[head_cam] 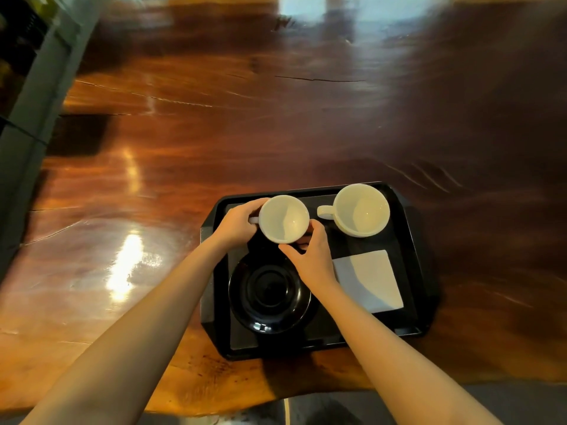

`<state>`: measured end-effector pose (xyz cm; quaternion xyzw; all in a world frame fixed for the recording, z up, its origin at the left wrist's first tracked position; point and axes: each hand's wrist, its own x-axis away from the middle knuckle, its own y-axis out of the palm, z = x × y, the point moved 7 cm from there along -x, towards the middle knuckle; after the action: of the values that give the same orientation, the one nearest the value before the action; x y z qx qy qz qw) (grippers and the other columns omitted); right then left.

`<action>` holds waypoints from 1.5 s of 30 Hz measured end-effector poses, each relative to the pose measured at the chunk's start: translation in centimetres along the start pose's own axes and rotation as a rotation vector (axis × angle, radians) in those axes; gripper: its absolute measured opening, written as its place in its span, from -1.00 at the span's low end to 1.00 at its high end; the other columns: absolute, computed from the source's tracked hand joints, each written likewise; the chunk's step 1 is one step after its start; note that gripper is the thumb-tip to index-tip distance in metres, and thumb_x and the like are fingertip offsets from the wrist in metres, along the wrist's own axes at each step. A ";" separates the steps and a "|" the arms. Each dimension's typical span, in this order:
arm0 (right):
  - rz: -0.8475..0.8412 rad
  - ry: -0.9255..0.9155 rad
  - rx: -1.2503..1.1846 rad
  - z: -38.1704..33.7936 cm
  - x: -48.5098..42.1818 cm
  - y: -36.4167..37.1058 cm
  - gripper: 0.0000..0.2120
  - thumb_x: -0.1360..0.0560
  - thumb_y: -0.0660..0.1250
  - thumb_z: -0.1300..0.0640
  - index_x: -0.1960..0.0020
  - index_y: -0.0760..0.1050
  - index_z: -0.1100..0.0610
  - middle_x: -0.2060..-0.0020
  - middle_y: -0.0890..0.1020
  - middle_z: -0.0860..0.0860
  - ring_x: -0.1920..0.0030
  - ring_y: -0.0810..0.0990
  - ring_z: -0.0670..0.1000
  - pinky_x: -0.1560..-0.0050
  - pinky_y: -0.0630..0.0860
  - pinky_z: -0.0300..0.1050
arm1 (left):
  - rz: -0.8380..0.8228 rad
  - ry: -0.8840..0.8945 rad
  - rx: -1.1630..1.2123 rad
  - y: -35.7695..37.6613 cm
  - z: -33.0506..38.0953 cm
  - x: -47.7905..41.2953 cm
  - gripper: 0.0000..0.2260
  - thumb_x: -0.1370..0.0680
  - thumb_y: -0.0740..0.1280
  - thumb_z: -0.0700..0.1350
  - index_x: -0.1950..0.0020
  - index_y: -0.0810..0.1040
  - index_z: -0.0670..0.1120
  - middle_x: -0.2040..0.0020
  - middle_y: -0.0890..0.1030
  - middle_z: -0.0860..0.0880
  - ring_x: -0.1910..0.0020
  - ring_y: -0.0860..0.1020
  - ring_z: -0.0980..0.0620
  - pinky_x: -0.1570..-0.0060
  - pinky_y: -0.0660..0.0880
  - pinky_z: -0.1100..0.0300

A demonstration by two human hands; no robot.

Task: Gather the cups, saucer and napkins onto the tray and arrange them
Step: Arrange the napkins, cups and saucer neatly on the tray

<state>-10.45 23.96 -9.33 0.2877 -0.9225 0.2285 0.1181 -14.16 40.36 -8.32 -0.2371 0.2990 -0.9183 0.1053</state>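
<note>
A black tray (412, 240) lies on the wooden table near its front edge. In its far left part stands a white cup (283, 219), empty and upright. My left hand (237, 223) grips that cup at its handle side, and my right hand (313, 256) touches its near right wall with the fingertips. A second white cup (360, 210) stands in the tray's far right corner, handle pointing left. A black saucer (270, 297) rests in the near left part of the tray. White folded napkins (369, 279) lie in the near right part.
The glossy brown wooden table (214, 133) stretches far beyond the tray, with bright reflections on its left. A grey ledge (33, 96) runs along the table's left edge. The table's front edge is close to my body.
</note>
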 end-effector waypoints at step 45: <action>0.135 -0.561 1.041 -5.8 -1.5 -5.4 -0.59 -0.32 0.50 0.24 -0.16 0.54 0.17 -0.04 0.60 0.11 -0.02 0.56 0.17 0.02 0.49 0.09 | 0.333 -0.397 0.101 3.2 -3.1 10.7 -0.59 -0.52 0.22 -0.35 -0.36 0.45 -0.12 -0.30 0.54 -0.08 -0.33 0.46 -0.05 -0.34 0.40 0.05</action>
<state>-5.63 23.55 -2.95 0.2978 -0.7014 0.5731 -0.3014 -24.84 35.76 -8.42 -0.3548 0.2613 -0.8375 0.3233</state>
